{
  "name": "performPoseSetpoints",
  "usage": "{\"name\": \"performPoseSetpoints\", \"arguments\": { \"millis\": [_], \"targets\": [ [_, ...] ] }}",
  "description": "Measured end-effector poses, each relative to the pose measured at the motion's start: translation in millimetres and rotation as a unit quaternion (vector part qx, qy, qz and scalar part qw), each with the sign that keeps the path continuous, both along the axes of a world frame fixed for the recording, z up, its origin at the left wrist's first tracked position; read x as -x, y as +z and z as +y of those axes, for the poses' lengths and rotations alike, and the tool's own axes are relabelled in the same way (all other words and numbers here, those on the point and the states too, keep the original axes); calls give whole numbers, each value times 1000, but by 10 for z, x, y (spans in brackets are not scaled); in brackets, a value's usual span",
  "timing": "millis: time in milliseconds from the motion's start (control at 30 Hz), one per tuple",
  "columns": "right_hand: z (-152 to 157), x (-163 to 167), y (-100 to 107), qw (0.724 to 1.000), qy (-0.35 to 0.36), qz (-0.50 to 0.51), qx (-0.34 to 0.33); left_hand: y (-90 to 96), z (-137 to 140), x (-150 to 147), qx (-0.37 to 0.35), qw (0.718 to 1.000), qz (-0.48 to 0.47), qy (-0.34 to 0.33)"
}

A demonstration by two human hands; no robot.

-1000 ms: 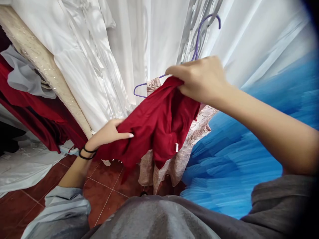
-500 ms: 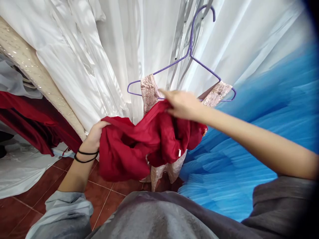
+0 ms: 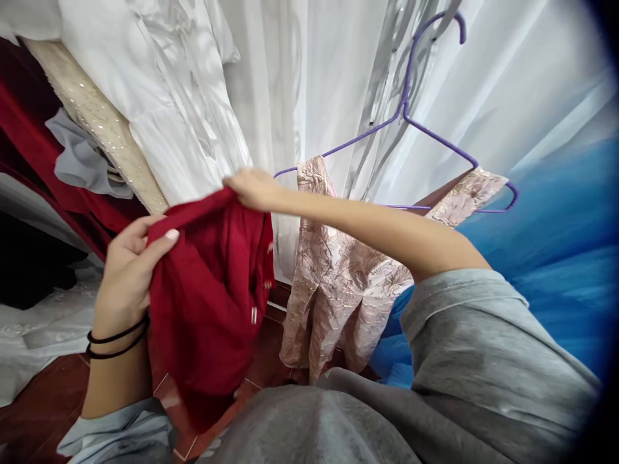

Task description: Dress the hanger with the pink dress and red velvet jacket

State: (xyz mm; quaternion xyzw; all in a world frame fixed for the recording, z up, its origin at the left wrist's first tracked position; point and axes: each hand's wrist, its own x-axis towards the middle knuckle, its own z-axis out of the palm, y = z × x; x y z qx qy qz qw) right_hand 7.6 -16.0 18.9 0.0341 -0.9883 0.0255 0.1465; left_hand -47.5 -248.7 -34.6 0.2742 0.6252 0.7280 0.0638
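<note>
A red garment (image 3: pixel 207 290) hangs between my two hands, its upper edge stretched from one to the other. My left hand (image 3: pixel 130 261) is closed on its left end, thumb lying on top of the cloth. Across my body reaches my right hand (image 3: pixel 254 189), pinching the garment's upper right corner, slightly blurred. A small white tag shows on the cloth's right side. Right of the garment, a pink brocade dress (image 3: pixel 333 277) hangs on a purple hanger (image 3: pixel 406 106); my right forearm passes in front of it.
White drapes (image 3: pixel 338 58) form the backdrop. At the left hang white dresses (image 3: pixel 164 116), a beige sparkly garment (image 3: pixel 97 109) and dark red clothes (image 3: pixel 33 135). Blue tulle (image 3: pixel 556 258) fills the right side. Red floor tiles (image 3: pixel 53 399) lie below.
Both hands have moved left with the red garment, away from in front of the pink dress, which now shows more fully. The garment hangs lower and more spread. The view has shifted left.
</note>
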Motion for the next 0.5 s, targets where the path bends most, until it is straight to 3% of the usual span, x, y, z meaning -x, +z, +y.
{"name": "performPoseSetpoints", "arguments": {
  "millis": [100,167,233,300,433,500],
  "targets": [
    [255,186,651,969,-49,123,-209,62,154,177,2,988,138,64],
    [461,251,891,951,-47,138,-271,59,376,318,58,977,194,62],
    [685,254,964,958,-68,121,-251,51,636,461,129,966,217,46],
    [892,187,952,967,-115,98,-207,88,883,555,145,959,241,47],
    [1175,-125,1063,964,-175,106,-167,369,1248,359,32,959,280,44],
    [1265,-314,1237,960,-201,120,-155,535,1370,51,-34,961,274,-23]
  ]
}}
